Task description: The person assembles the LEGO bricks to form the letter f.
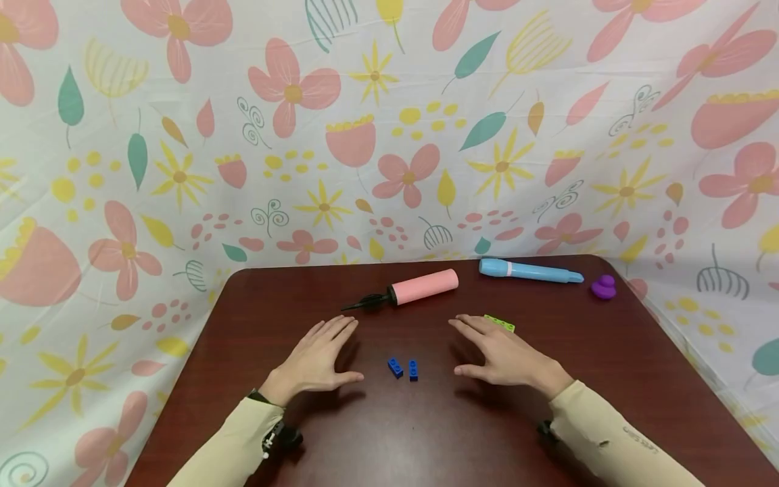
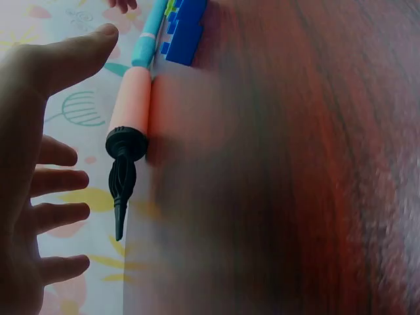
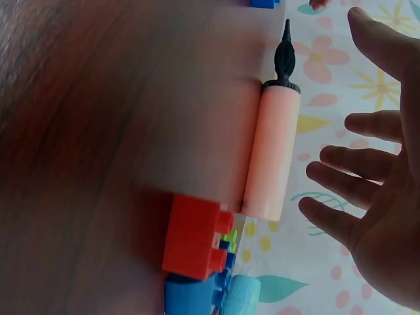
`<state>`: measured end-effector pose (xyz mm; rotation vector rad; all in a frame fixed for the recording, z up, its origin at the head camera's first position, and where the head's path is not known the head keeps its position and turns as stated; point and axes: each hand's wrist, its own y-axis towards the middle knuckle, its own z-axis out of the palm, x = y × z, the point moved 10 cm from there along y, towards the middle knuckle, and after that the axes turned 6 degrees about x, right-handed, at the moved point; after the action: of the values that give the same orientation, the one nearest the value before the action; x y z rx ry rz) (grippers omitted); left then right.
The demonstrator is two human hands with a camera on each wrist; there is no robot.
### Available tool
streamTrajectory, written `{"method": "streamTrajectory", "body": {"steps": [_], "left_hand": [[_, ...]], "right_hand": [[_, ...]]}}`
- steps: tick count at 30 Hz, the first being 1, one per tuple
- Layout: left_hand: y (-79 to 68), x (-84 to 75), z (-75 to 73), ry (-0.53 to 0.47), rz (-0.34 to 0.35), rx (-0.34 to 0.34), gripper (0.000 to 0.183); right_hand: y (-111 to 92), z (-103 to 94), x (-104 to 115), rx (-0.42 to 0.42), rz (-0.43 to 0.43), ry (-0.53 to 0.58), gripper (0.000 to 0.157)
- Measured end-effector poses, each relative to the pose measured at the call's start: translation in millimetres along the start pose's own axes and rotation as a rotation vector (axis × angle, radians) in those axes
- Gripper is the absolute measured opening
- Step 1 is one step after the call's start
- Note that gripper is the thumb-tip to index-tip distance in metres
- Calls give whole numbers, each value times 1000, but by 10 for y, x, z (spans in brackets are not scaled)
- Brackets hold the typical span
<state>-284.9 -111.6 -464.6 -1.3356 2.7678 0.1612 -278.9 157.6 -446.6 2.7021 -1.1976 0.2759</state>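
I had the left hand (image 1: 312,363) and the right hand (image 1: 508,355) spread, fingers extended and nothing held, on either side of 2 blue bricks (image 1: 395,367) lying close together on the table (image 1: 389,439). I judged that a sideways sweep of the right hand could knock the red brick (image 3: 192,236), hidden from the head view, or the green brick (image 1: 500,323), while a hasty pinch might skid the blue bricks.

Dark red-brown tabletop (image 1: 414,446) bears blue bricks (image 1: 395,367), red brick (image 3: 191,236), lime-green brick (image 1: 500,323), pink pump (image 1: 424,287), light-blue tube (image 1: 531,271) and purple knobbed piece (image 1: 604,289)
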Motion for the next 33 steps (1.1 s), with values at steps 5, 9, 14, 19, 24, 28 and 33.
{"method": "streamTrajectory", "body": {"steps": [5, 9, 14, 19, 24, 28, 33], "left_hand": [[33, -44, 40, -12, 7, 7, 98], [57, -80, 67, -32, -1, 7, 94], [101, -119, 100, -53, -6, 5, 87], [145, -178, 126, -58, 10, -2, 84], [186, -228, 140, -69, 27, -18, 82], [218, -253, 151, -65, 28, -38, 80], [263, -296, 209, -64, 38, -28, 75]], "right_hand": [[40, 56, 31, 16, 7, 31, 85], [61, 89, 56, 28, 10, 37, 83], [91, 96, 95, 28, -5, 54, 77], [123, 117, 125, 30, -13, 68, 74], [153, 169, 132, 43, -12, 83, 72], [184, 213, 141, 55, -12, 74, 71], [242, 244, 189, 68, -11, 71, 68]]}}
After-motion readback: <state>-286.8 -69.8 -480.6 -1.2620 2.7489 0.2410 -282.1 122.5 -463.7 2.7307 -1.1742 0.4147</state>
